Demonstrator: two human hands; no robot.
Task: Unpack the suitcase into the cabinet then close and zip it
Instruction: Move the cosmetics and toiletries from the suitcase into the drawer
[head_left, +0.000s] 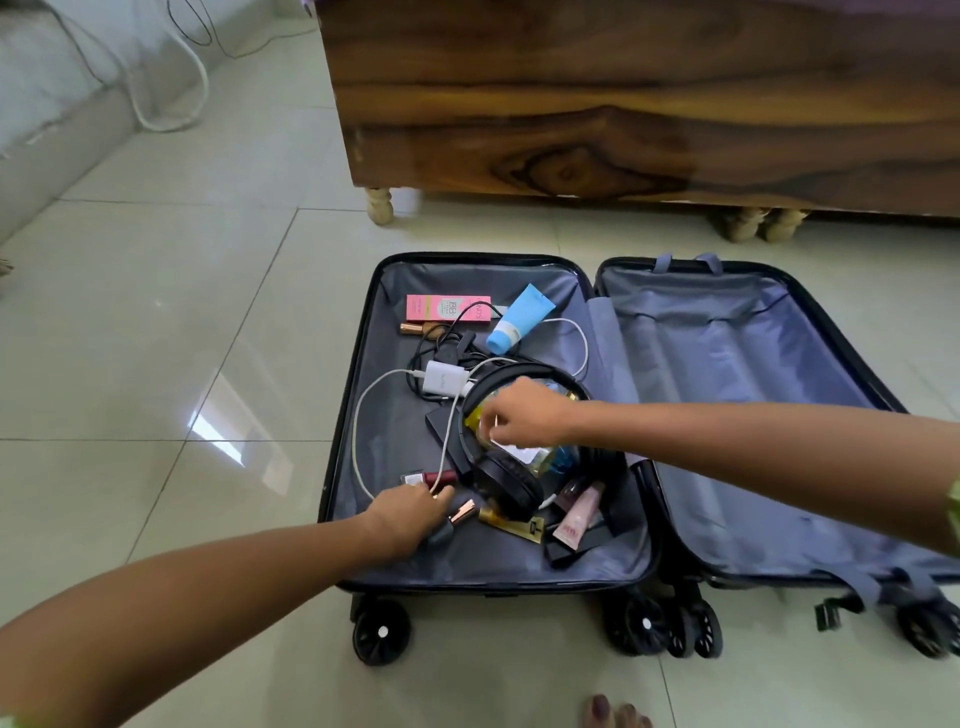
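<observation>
The suitcase (618, 566) is laid wide open on the floor (156, 338), just in front of a wooden cabinet (623, 104) on short legs. The right half is seen with only its grey lining. All the small things are kept in the left half: a pink box (448, 307), a blue tube (519, 318), a white charger (445, 378) with its white cable (363, 415), black headphones (511, 483), a clear pouch (556, 457) inside the loop of the headphones, and some little make-up pieces near the front edge.

The unpacking step is judged to be in hand, and it looks only just begun, since nearly everything is left inside.

The right hand (524, 415) is reached over the headphones. Its fingers are curled together and something small at the top of the clear pouch is pinched by them. What is pinched cannot be told for sure.

The left hand (410, 519) is set down by the front edge, next to a rose-gold lipstick (464, 512) and a dark red tube (439, 477). Its fingers are pointed down at the little things there, but it cannot be told whether anything is held.

Next, the pouch should be lifted clear of the headphones, so that the band is not dragged up with it. The white cable is looped near both hands, so care is needed that it is not snagged. Then the things must be carried to the cabinet.
</observation>
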